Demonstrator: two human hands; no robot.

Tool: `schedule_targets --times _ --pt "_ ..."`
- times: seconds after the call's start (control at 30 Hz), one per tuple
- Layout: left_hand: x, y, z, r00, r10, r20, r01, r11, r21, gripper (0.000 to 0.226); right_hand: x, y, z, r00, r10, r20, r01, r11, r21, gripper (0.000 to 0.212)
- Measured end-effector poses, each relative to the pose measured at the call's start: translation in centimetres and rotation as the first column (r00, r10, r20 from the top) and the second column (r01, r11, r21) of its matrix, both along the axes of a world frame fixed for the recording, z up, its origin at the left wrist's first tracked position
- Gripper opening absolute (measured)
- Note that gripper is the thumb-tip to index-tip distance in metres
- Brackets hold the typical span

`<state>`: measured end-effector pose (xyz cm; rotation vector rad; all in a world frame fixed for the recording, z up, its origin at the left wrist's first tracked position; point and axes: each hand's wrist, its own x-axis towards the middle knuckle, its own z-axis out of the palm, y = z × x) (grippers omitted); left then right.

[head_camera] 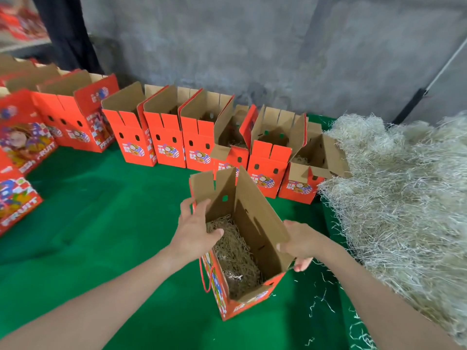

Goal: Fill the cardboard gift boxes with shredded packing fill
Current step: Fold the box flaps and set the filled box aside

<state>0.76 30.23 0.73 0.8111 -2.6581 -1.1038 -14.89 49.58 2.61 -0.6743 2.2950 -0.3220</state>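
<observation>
While both hands, left (194, 228) and right (300, 243), grip 1 open box (242, 248), 6 boxes (267, 170) line the wall beside 1 straw pile (404, 198).

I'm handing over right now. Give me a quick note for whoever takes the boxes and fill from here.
Left hand: grip on the near box's left wall, thumb inside.
Right hand: grip on its right flap.
Near box holds a layer of fill.
Fill pile lies at right.
Row of boxes by the wall: some show fill, others cannot be seen into. Check and finish them.
</observation>
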Motion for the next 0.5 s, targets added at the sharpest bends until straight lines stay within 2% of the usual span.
schedule_targets --times 0.03,0.07,0.13,0.27,0.5 --pt "0.1 0.5 -0.1 1.000 0.018 -0.001 -0.018 0.998 0.067 0.079 0.1 0.2 -0.1 1.000 -0.003 -0.009 0.003 1.000 -0.005 0.010" --pt "0.2 1.1 -0.1 0.999 0.043 -0.005 -0.042 0.992 0.119 0.084 0.2 0.4 -0.2 0.996 0.019 -0.083 -0.020 1.000 -0.005 0.007" --pt "0.3 2.2 -0.3 0.996 0.074 -0.042 -0.064 0.979 0.194 0.093 0.3 0.3 -0.5 0.976 0.020 -0.218 -0.032 0.998 -0.051 0.016" --pt "0.8 4.1 -0.7 0.994 0.028 -0.102 0.002 0.958 0.286 0.110 0.7 -0.1 -1.0 0.975 -0.033 -0.220 0.002 0.990 -0.139 0.010" --pt "1.1 3.6 -0.6 0.999 0.032 0.043 -0.045 0.937 0.347 0.095 1.1 -2.0 -1.3 0.972 -0.127 -0.196 0.087 0.976 -0.199 0.011"
